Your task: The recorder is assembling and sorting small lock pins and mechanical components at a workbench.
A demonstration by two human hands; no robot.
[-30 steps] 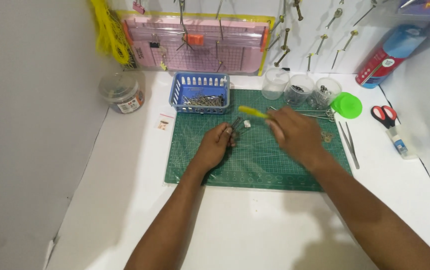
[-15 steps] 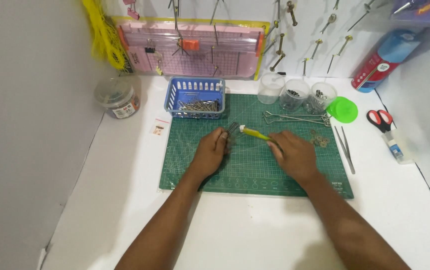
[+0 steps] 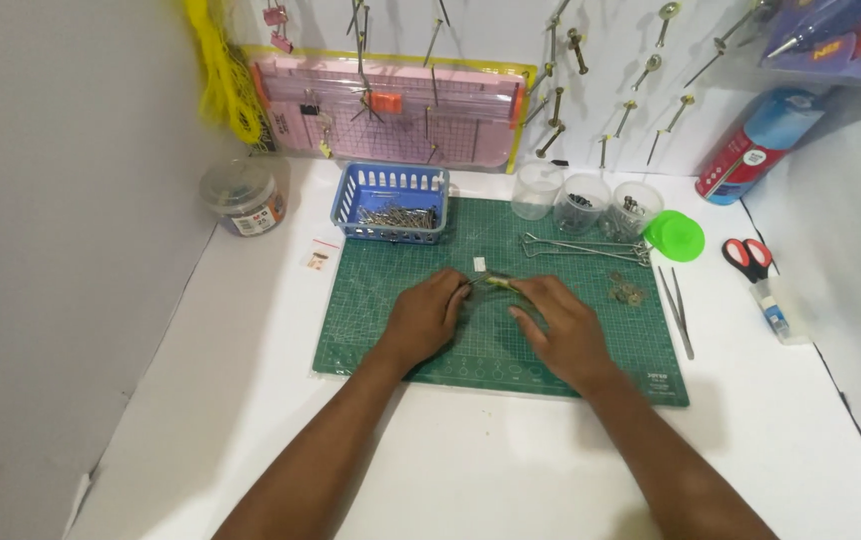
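Hands on small tool, green mat

Left hand (image 3: 429, 318) curled, fingertips pinching the tip of a yellow-handled tool (image 3: 498, 282); right hand (image 3: 563, 325) loosely spread over its handle, mid cutting mat (image 3: 381, 330). Blue basket (image 3: 392, 200) behind, tweezers (image 3: 679, 312) right, on table (image 3: 251, 400)

basket (image 3: 391, 203) behind mat (image 3: 421, 350), scissors (image 3: 748, 258) right
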